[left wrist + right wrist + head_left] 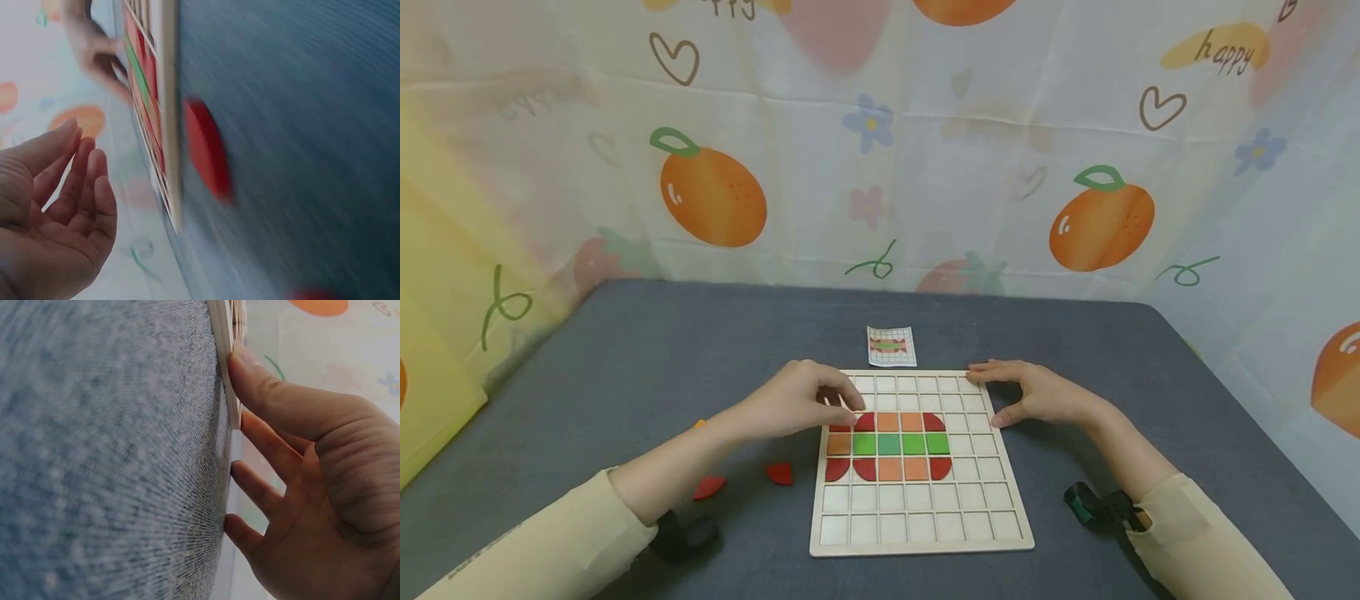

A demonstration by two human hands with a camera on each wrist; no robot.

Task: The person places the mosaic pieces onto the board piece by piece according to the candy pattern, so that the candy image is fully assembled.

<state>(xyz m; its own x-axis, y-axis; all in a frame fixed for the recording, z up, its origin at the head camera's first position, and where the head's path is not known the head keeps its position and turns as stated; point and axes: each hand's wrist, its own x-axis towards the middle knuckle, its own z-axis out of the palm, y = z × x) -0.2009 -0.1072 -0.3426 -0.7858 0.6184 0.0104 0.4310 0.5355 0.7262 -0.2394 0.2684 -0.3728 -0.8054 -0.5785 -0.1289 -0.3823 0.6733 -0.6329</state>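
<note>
A pale wooden grid board (922, 551) lies on the table, holding red curved pieces (864, 469) and orange, green and teal square tiles (888, 444). Over its left side, my left hand (805, 400) hovers with fingers bent near a red piece in the upper row. In the left wrist view, that hand's thumb and index tips almost meet, and no piece shows between them. At the board's far right corner rests my right hand (1037, 392), thumb against the side edge and fingertips at the far edge. Its fingers (262, 490) look fairly straight in the right wrist view.
Loose red pieces (780, 474) lie left of the board, another (709, 487) beside my left forearm. A bit of orange (699, 423) shows behind that forearm. A small printed pattern card (891, 347) lies beyond the board. A fruit-print curtain (820, 208) hangs behind the table.
</note>
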